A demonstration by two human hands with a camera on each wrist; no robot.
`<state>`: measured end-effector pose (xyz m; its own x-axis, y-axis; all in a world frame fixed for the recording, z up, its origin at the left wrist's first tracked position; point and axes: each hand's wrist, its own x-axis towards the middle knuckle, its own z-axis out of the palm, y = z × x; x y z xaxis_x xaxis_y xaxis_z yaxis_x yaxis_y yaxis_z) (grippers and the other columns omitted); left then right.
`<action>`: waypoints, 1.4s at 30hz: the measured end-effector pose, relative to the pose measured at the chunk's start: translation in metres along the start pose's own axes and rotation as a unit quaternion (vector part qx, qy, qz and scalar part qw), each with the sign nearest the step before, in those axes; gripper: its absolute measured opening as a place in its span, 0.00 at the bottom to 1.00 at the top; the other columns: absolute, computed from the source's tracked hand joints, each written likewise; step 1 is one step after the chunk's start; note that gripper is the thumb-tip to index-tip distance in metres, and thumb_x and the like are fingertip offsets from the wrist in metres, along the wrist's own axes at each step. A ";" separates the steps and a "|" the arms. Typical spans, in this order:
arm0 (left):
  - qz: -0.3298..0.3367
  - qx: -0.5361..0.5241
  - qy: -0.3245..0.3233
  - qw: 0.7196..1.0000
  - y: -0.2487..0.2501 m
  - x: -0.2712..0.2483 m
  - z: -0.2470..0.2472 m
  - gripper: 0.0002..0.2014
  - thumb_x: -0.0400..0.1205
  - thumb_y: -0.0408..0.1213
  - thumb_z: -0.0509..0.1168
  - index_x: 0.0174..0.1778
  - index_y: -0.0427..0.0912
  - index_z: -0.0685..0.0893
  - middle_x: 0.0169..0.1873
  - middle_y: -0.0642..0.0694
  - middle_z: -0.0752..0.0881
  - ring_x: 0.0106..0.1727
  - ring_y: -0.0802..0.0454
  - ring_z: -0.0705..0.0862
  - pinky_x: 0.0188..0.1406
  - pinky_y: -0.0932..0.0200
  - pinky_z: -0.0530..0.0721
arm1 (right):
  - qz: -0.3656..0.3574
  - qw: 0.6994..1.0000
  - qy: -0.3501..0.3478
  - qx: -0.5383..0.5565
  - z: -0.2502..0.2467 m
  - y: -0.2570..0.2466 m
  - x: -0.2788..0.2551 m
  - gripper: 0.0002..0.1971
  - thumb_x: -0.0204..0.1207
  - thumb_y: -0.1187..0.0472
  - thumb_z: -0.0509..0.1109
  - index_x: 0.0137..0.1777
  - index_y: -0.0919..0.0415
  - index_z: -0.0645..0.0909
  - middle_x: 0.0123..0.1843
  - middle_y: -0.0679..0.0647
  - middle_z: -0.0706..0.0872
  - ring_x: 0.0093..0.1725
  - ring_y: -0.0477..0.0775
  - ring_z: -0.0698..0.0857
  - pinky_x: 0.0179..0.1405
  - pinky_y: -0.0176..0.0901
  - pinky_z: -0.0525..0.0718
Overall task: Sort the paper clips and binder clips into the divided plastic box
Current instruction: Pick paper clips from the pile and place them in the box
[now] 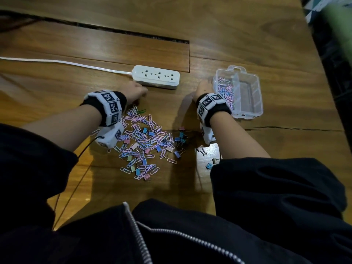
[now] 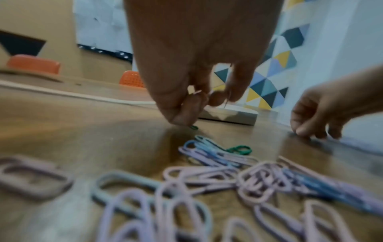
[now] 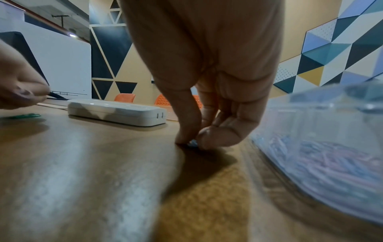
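Note:
A mixed pile of pastel paper clips and binder clips (image 1: 146, 141) lies on the wooden table between my forearms. The clear divided box (image 1: 259, 96) stands at the right, with paper clips (image 1: 227, 92) in its left compartment and the right one bare. My left hand (image 2: 186, 121) is at the pile's far edge, its thumb and finger pinching a green paper clip (image 2: 193, 127) against the table, with thin clip wire showing among the curled fingers. My right hand (image 3: 192, 141), just left of the box (image 3: 331, 131), pinches a small blue clip (image 3: 193, 142) on the table.
A white power strip (image 1: 156, 76) with its cable (image 1: 66, 62) lies just beyond both hands. A few binder clips (image 1: 208, 164) sit apart near my right forearm. A dark slot (image 1: 133, 33) crosses the table farther back. The table's right edge is beyond the box.

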<state>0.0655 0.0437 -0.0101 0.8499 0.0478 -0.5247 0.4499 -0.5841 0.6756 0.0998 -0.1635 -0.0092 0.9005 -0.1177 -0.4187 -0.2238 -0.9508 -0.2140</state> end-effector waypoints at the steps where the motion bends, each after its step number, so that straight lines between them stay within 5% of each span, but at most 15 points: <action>1: -0.022 -0.103 -0.005 0.994 0.000 -0.001 -0.003 0.10 0.79 0.33 0.59 0.30 0.43 0.73 0.28 0.49 0.73 0.25 0.56 0.70 0.26 0.64 0.71 | 0.003 1.000 0.004 0.028 -0.001 -0.001 -0.004 0.10 0.82 0.69 0.56 0.48 0.71 0.78 0.56 0.66 0.83 0.57 0.60 0.83 0.51 0.41 0.79; 3: -0.057 -0.215 0.006 0.975 -0.003 0.001 -0.012 0.09 0.73 0.27 0.57 0.28 0.42 0.71 0.28 0.49 0.73 0.24 0.56 0.69 0.26 0.65 0.65 | 0.007 1.000 0.001 0.027 -0.003 0.001 -0.007 0.09 0.81 0.67 0.58 0.44 0.69 0.78 0.54 0.64 0.84 0.53 0.59 0.82 0.52 0.44 0.80; 5: -0.075 -0.224 0.005 0.972 -0.003 0.001 -0.019 0.07 0.70 0.25 0.55 0.29 0.41 0.71 0.29 0.49 0.74 0.25 0.56 0.70 0.28 0.66 0.65 | 0.010 1.000 -0.010 0.026 -0.003 0.001 -0.008 0.15 0.81 0.68 0.57 0.32 0.65 0.71 0.38 0.59 0.81 0.48 0.59 0.81 0.52 0.44 0.81; 7: -0.070 -0.199 0.001 0.977 -0.001 0.001 -0.023 0.08 0.70 0.24 0.54 0.30 0.41 0.70 0.30 0.48 0.73 0.25 0.55 0.69 0.28 0.66 0.65 | 0.009 1.000 0.000 0.028 -0.005 0.000 -0.011 0.12 0.81 0.69 0.56 0.36 0.67 0.73 0.34 0.56 0.75 0.46 0.58 0.79 0.47 0.40 0.79; 11: -0.002 0.031 0.012 0.999 -0.003 0.003 -0.019 0.05 0.77 0.30 0.64 0.38 0.43 0.75 0.38 0.46 0.76 0.37 0.52 0.75 0.37 0.59 0.76 | -0.031 0.993 0.016 0.116 -0.007 -0.003 -0.025 0.11 0.78 0.69 0.62 0.57 0.71 0.79 0.55 0.64 0.83 0.54 0.60 0.84 0.56 0.46 0.84; 15: 0.036 0.157 0.053 0.986 -0.013 0.004 -0.018 0.11 0.74 0.34 0.71 0.48 0.41 0.77 0.46 0.45 0.76 0.50 0.49 0.74 0.51 0.52 0.77 | -0.037 0.928 -0.074 0.364 -0.007 -0.012 -0.049 0.08 0.77 0.74 0.61 0.39 0.68 0.78 0.47 0.62 0.83 0.34 0.51 0.81 0.41 0.41 0.84; 18: 0.043 0.197 0.056 0.978 -0.017 0.000 -0.016 0.10 0.77 0.38 0.68 0.33 0.41 0.76 0.32 0.45 0.77 0.43 0.48 0.77 0.41 0.56 0.77 | -0.026 0.854 -0.154 0.496 0.000 -0.021 -0.073 0.09 0.76 0.73 0.63 0.35 0.65 0.75 0.34 0.58 0.78 0.29 0.51 0.78 0.29 0.35 0.80; 22: 0.025 0.254 0.026 0.967 -0.025 -0.003 -0.010 0.19 0.84 0.44 0.58 0.27 0.41 0.72 0.25 0.45 0.73 0.27 0.52 0.72 0.26 0.63 0.70 | -0.028 0.862 -0.178 0.474 0.025 -0.036 -0.093 0.10 0.80 0.70 0.59 0.36 0.63 0.73 0.32 0.54 0.75 0.28 0.48 0.75 0.26 0.33 0.76; 24: 0.007 0.198 0.002 0.980 -0.029 -0.005 -0.011 0.17 0.85 0.43 0.54 0.30 0.42 0.70 0.27 0.46 0.72 0.26 0.52 0.72 0.27 0.61 0.72 | -0.013 0.884 -0.151 0.441 0.040 -0.047 -0.097 0.14 0.80 0.74 0.54 0.35 0.62 0.72 0.32 0.53 0.74 0.28 0.47 0.73 0.24 0.32 0.73; 26: -0.028 0.000 -0.045 0.999 -0.029 -0.007 -0.014 0.15 0.85 0.40 0.54 0.31 0.42 0.70 0.27 0.47 0.71 0.22 0.54 0.70 0.20 0.63 0.71 | -0.026 0.925 -0.100 0.366 0.051 -0.059 -0.099 0.13 0.79 0.75 0.54 0.36 0.65 0.75 0.36 0.55 0.77 0.34 0.50 0.74 0.27 0.31 0.70; 29: -0.085 -0.280 -0.123 0.948 -0.029 -0.019 -0.021 0.10 0.83 0.36 0.54 0.35 0.43 0.68 0.29 0.49 0.71 0.19 0.60 0.69 0.10 0.72 0.67 | -0.035 0.970 -0.035 0.237 0.061 -0.071 -0.101 0.10 0.80 0.69 0.57 0.52 0.69 0.79 0.49 0.59 0.80 0.46 0.53 0.75 0.34 0.34 0.72; 32: -0.084 -0.337 -0.140 0.927 -0.030 -0.025 -0.022 0.06 0.81 0.32 0.54 0.38 0.43 0.69 0.33 0.48 0.74 0.26 0.59 0.69 0.12 0.74 0.70 | -0.017 0.982 -0.024 0.188 0.067 -0.076 -0.104 0.14 0.81 0.56 0.58 0.56 0.67 0.75 0.61 0.63 0.78 0.52 0.58 0.75 0.47 0.46 0.76; 35: -0.054 -0.237 -0.130 0.961 -0.029 -0.027 -0.022 0.10 0.80 0.32 0.58 0.33 0.45 0.69 0.29 0.50 0.71 0.20 0.60 0.68 0.11 0.73 0.66 | -0.011 0.987 -0.021 0.156 0.076 -0.079 -0.103 0.24 0.75 0.50 0.68 0.64 0.66 0.71 0.64 0.60 0.74 0.63 0.58 0.73 0.63 0.50 0.75; 38: 0.024 0.002 -0.066 0.998 -0.028 -0.033 -0.020 0.06 0.76 0.32 0.68 0.41 0.43 0.75 0.34 0.48 0.76 0.27 0.56 0.72 0.18 0.68 0.73 | -0.023 0.991 -0.021 0.131 0.079 -0.083 -0.102 0.20 0.75 0.55 0.69 0.61 0.68 0.76 0.63 0.61 0.77 0.63 0.59 0.75 0.64 0.49 0.76; 42: 0.116 0.309 -0.029 0.943 -0.034 -0.034 -0.017 0.29 0.68 0.43 0.76 0.63 0.42 0.74 0.58 0.43 0.80 0.58 0.44 0.79 0.54 0.51 0.78 | -0.043 0.992 -0.030 0.111 0.081 -0.081 -0.102 0.15 0.77 0.60 0.67 0.60 0.67 0.80 0.64 0.62 0.78 0.66 0.60 0.72 0.67 0.49 0.71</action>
<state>0.0258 0.0752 -0.0061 0.8818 -0.1736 -0.4385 -0.0083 -0.9353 0.3537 -0.0037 -0.0518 -0.0206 0.8977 -0.0150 -0.4404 -0.2294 -0.8693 -0.4378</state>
